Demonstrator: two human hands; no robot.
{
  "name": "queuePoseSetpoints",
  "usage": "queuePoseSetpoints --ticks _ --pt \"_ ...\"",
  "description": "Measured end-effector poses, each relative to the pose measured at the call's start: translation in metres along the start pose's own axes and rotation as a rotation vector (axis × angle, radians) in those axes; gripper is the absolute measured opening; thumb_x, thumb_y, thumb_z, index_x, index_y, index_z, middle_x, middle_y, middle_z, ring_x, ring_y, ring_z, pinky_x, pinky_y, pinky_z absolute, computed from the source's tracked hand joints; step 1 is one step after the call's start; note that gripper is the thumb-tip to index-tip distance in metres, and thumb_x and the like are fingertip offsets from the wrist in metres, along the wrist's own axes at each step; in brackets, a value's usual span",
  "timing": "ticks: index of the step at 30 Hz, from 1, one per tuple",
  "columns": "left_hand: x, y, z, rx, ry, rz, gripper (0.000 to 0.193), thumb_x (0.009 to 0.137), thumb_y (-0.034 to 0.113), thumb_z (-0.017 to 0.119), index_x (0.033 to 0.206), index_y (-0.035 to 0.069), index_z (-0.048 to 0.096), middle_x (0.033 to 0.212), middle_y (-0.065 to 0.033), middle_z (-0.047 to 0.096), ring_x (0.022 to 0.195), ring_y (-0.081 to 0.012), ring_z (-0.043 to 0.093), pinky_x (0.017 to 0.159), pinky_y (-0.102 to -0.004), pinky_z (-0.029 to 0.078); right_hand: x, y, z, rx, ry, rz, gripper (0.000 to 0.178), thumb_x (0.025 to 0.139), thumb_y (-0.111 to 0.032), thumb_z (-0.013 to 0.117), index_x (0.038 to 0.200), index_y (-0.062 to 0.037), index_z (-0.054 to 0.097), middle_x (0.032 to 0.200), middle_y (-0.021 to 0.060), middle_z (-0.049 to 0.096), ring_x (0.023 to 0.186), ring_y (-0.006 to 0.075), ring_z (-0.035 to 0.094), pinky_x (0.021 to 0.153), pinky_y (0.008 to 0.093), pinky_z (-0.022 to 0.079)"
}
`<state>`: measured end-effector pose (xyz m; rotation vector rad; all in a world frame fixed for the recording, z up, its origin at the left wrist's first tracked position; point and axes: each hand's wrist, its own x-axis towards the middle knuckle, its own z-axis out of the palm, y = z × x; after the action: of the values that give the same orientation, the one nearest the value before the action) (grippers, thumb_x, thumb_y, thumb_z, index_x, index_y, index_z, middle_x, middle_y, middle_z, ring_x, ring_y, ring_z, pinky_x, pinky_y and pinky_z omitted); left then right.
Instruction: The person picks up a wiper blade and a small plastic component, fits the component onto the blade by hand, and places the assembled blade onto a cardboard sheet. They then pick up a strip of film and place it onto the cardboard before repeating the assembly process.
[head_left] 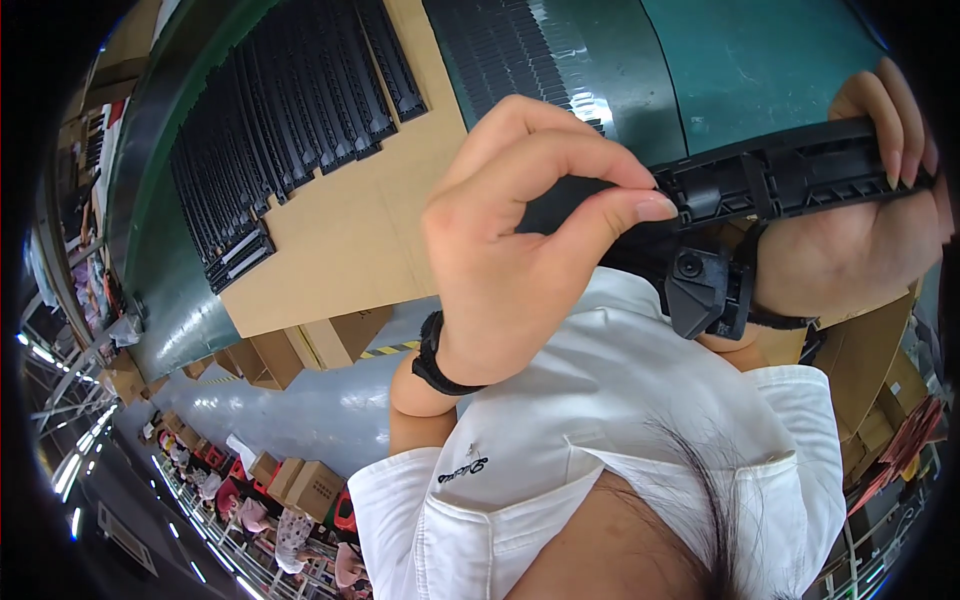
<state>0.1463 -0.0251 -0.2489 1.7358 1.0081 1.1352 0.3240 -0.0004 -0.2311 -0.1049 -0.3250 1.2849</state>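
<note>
A long black plastic strip (770, 175) with ribs and clip-like recesses is held up in front of my chest, above the work table. My left hand (520, 230) pinches its left end between thumb and index finger, the other fingers curled. Near the picture's right rim, my right hand (850, 240) grips the other end, fingertips over the top edge and palm beneath. A black strap (432, 360) circles my left wrist, and a small black camera block (705, 285) is strapped at my right wrist.
Similar black strips (290, 100) lie in a close row on a brown cardboard sheet (340, 240). The sheet rests on a green table (165, 290). Shiny ribbed dark pieces (520, 50) lie beyond my left hand. Open cartons (290, 355) stand below the table edge; people and boxes are farther off.
</note>
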Motion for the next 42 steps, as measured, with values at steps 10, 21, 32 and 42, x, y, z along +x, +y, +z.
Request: queuePoseSetpoints --ticks 10,21,32,42 --pt "0.004 0.010 -0.006 -0.155 -0.124 -0.137 0.013 0.063 -0.010 0.059 0.074 -0.004 0.055 0.082 -0.0095 0.052 0.070 -0.0116 0.050 0.063 -0.0199 0.040 0.004 0.005 0.000 -0.098 0.034 -0.022 0.024 0.090 -0.013 0.029 0.067 -0.0063 0.031 0.055 -0.0001 0.028 0.042 0.0075 0.026 0.041 0.0182 0.029" --pt "0.006 0.016 0.000 -0.256 -0.084 -0.294 0.009 0.065 -0.003 0.062 0.072 -0.002 0.056 0.075 -0.0080 0.058 0.069 -0.0114 0.054 0.065 -0.0210 0.042 0.009 0.004 -0.010 -0.075 0.055 0.038 0.026 0.090 -0.013 0.030 0.065 -0.0063 0.031 0.054 0.0001 0.028 0.042 0.0080 0.027 0.041 0.0188 0.029" --pt "0.002 0.018 0.001 -0.230 -0.098 -0.295 0.011 0.067 -0.004 0.062 0.074 -0.004 0.055 0.078 -0.0126 0.059 0.074 -0.0137 0.055 0.069 -0.0218 0.043 0.007 0.004 -0.011 0.030 0.080 0.085 0.026 0.090 -0.013 0.031 0.065 -0.0061 0.031 0.054 0.0005 0.029 0.043 0.0085 0.028 0.042 0.0194 0.030" --pt "-0.001 0.012 0.002 -0.312 -0.058 -0.236 0.034 0.068 -0.006 0.060 0.097 -0.005 0.043 0.080 -0.0165 0.059 0.071 -0.0167 0.056 0.072 -0.0255 0.043 0.007 0.005 -0.008 0.092 0.106 0.111 0.024 0.089 -0.012 0.032 0.066 -0.0055 0.032 0.054 0.0003 0.029 0.043 0.0083 0.028 0.042 0.0193 0.030"
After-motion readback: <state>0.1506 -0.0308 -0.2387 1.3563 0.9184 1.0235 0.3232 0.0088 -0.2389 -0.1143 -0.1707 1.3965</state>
